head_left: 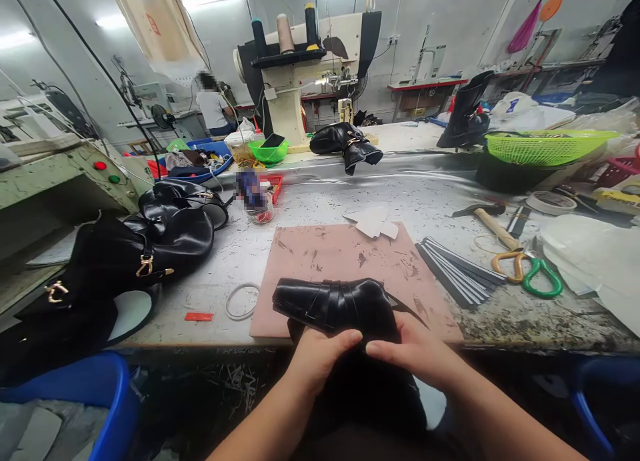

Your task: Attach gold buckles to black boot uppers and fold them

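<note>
A black leather boot upper (345,304) with crossed straps lies over the front edge of a pink board (320,247), its shaft hanging down toward me. My left hand (325,354) grips it from the left, thumb on top and fingers hidden beneath. From the right, my right hand (410,351) holds the same upper, its thumb pressed on the leather and its other fingers mostly out of sight. The two thumb tips nearly meet. White paper scraps (375,222) lie on the board's far part.
Black buckled boot uppers (175,244) are piled at left, above a blue bin (117,387). At right lie dark strips (457,274), scissors (530,271) and a hammer (495,226). A sewing machine (295,67) stands behind; a person (213,107) sits farther back.
</note>
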{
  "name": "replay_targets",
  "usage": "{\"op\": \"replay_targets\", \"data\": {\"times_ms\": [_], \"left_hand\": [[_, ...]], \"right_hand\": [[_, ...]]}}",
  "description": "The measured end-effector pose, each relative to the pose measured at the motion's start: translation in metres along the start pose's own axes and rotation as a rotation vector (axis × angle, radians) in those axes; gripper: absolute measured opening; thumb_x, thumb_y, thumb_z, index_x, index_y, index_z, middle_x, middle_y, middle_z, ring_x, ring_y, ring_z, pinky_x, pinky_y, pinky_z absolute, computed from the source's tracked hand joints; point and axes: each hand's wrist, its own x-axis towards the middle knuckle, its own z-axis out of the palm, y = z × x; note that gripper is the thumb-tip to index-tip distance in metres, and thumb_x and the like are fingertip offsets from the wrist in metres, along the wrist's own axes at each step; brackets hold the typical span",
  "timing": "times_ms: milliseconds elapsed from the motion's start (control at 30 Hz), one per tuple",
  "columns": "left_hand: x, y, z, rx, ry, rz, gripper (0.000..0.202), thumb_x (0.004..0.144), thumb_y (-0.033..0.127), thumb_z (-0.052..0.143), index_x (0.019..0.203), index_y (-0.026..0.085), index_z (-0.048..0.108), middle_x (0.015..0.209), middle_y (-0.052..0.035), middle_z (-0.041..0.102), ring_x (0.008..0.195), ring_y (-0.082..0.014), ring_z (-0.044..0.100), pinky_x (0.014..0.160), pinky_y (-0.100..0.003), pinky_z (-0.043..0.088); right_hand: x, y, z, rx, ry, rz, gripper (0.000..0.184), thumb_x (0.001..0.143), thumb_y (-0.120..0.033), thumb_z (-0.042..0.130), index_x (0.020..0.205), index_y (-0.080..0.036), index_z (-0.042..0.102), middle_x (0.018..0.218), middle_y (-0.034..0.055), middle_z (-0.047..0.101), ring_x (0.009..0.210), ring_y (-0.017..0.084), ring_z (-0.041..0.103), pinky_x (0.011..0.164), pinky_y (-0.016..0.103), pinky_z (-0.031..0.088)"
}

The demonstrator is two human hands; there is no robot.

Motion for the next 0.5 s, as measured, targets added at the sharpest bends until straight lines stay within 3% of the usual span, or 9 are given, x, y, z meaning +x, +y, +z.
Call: {"op": "replay_targets", "data": {"times_ms": [133, 267, 367, 500], "left_hand": [[-0.002, -0.002, -0.003, -0.138, -0.018, -0.064, 0.035, 0.057, 0.020, 0.080, 0.089, 0.011, 0.069, 0.093, -0.0105, 0.071, 0.094, -0.0279, 0.063, 0.090, -0.038, 0.045], [0.002, 0.002, -0.016, -0.318, 0.046, -0.116, 0.030, 0.057, 0.024, 0.080, 0.081, 0.010, 0.071, 0.081, -0.0097, 0.072, 0.086, -0.0279, 0.065, 0.084, -0.038, 0.049], [0.003, 0.011, -0.031, -0.335, 0.153, -0.030, 0.026, 0.056, 0.023, 0.080, 0.077, 0.010, 0.071, 0.075, -0.0080, 0.071, 0.077, -0.0250, 0.066, 0.075, -0.033, 0.053], [-0.001, 0.023, -0.052, -0.298, 0.182, 0.018, 0.023, 0.055, 0.022, 0.081, 0.072, 0.011, 0.070, 0.066, -0.0050, 0.070, 0.060, -0.0167, 0.064, 0.056, -0.023, 0.052]], "right_hand": [[-0.002, -0.006, 0.002, 0.023, -0.088, 0.040, 0.034, 0.060, -0.045, 0.075, 0.068, -0.015, 0.064, 0.064, -0.0005, 0.061, 0.061, 0.015, 0.056, 0.057, 0.025, 0.045], [-0.002, -0.001, -0.002, 0.031, -0.127, 0.062, 0.034, 0.064, -0.046, 0.073, 0.071, -0.014, 0.065, 0.065, 0.0004, 0.062, 0.061, 0.014, 0.056, 0.057, 0.025, 0.044], [-0.003, 0.008, -0.006, 0.058, -0.127, 0.070, 0.035, 0.065, -0.046, 0.072, 0.076, -0.013, 0.066, 0.069, 0.0024, 0.065, 0.065, 0.017, 0.059, 0.060, 0.027, 0.045], [-0.009, 0.018, -0.009, 0.080, -0.137, 0.074, 0.035, 0.067, -0.047, 0.070, 0.076, -0.014, 0.064, 0.070, 0.0024, 0.065, 0.065, 0.017, 0.060, 0.060, 0.027, 0.045]]}}
